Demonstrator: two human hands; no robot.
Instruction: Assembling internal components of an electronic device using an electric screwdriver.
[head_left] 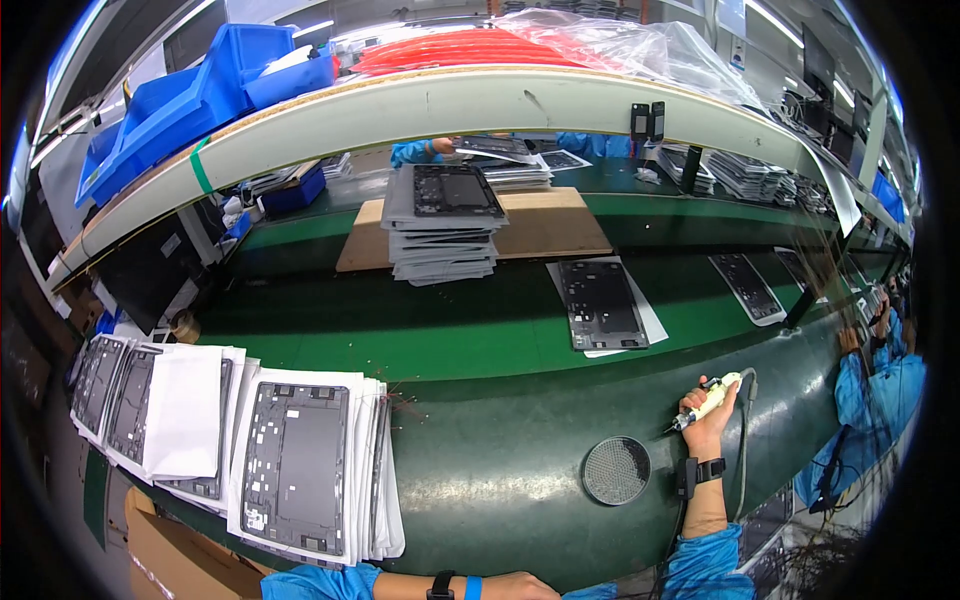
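Observation:
My right hand (708,420) is raised at the right over the dark green bench mat (500,450), closed around a cream-coloured electric screwdriver (708,400) whose tip points left and whose cable drops down beside my wrist. My left hand (520,587) lies at the bottom edge, mostly cut off by the frame; whether it holds anything cannot be seen. A round mesh screw tray (616,470) sits on the mat between the hands. To the left lies a stack of grey tablet back frames (295,460) interleaved with white sheets.
A single grey frame (603,303) lies on a white sheet on the green conveyor belt (450,330), with more frames (745,287) farther right. A tall frame stack (440,220) rests on cardboard. Blue bins (190,100) sit on the shelf. Another person's sleeves (880,390) are at right.

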